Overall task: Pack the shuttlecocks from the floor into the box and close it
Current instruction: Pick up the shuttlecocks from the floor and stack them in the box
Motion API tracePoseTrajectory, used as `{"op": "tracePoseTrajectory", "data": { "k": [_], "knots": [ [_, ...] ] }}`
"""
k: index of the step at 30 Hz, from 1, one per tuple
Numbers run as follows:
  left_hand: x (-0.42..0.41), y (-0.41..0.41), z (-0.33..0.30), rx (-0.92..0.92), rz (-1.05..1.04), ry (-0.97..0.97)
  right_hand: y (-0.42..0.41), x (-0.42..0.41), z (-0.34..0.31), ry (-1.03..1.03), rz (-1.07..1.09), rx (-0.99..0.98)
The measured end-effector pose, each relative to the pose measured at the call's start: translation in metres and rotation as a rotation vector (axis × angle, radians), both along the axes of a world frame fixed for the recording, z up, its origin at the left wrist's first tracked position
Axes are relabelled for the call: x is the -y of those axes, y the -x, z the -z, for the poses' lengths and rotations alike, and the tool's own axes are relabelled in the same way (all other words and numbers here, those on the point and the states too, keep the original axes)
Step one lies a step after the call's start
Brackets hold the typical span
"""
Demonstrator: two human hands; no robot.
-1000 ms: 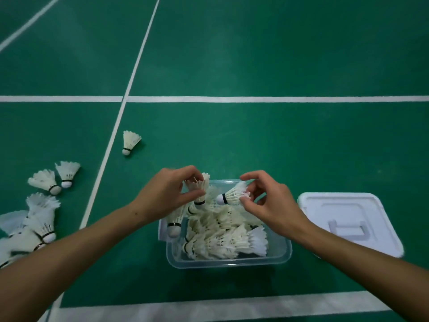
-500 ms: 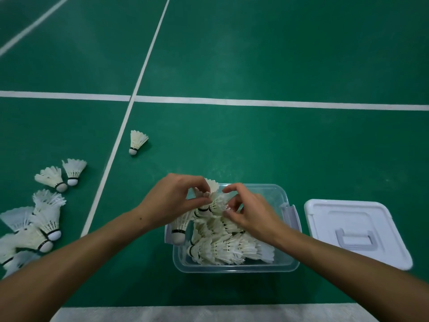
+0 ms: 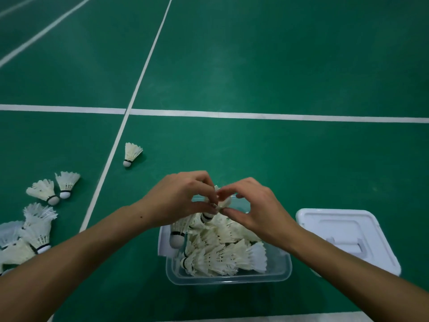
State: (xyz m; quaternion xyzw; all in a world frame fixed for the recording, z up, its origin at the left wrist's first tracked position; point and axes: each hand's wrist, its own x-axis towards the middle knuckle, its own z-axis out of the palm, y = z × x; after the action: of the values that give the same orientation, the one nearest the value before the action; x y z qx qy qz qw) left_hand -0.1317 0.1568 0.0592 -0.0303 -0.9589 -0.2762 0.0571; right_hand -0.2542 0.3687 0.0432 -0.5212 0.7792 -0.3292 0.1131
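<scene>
A clear plastic box (image 3: 228, 278) stands on the green floor, holding several white feather shuttlecocks (image 3: 222, 256). Above its far end my left hand (image 3: 178, 197) and my right hand (image 3: 253, 210) meet, fingertips together. Both pinch the same white shuttlecock (image 3: 224, 202), whose black-banded cork end points down toward the pile. One more shuttlecock (image 3: 177, 232) hangs at the box's left rim under my left hand; whether that hand holds it is hidden. The white lid (image 3: 346, 238) lies flat on the floor right of the box.
Loose shuttlecocks lie on the floor to the left: a single one (image 3: 131, 154) beyond the white line, a pair (image 3: 54, 188) nearer, and a heap (image 3: 27, 238) at the left edge. White court lines cross the green floor.
My right hand brought its shuttlecock leftward to my left hand, so both hands now meet on one shuttlecock above the box. The camera view shifted slightly.
</scene>
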Motion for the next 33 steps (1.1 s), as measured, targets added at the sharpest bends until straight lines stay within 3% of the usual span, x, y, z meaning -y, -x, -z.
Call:
{"op": "tracePoseTrajectory", "data": {
  "k": [5,8,13,16,22,33],
  "knots": [
    [-0.002,0.010,-0.001,-0.098,-0.002,-0.050,0.008,-0.007,0.010,0.054,0.097,-0.013],
    [0.001,0.007,0.003,-0.168,-0.092,-0.076,0.017,-0.024,0.019,0.131,0.290,0.053],
    [0.005,-0.002,0.022,0.064,-0.148,-0.072,0.009,-0.041,0.035,0.047,0.444,0.066],
    [-0.002,-0.002,0.034,0.173,-0.139,-0.002,-0.002,-0.037,0.043,0.008,0.451,-0.015],
    [-0.013,0.008,0.049,0.219,-0.136,0.023,-0.012,-0.025,0.053,-0.111,0.373,-0.056],
    [-0.009,0.012,0.047,0.271,-0.115,-0.030,-0.001,-0.013,0.066,-0.225,0.262,0.223]
  ]
}}
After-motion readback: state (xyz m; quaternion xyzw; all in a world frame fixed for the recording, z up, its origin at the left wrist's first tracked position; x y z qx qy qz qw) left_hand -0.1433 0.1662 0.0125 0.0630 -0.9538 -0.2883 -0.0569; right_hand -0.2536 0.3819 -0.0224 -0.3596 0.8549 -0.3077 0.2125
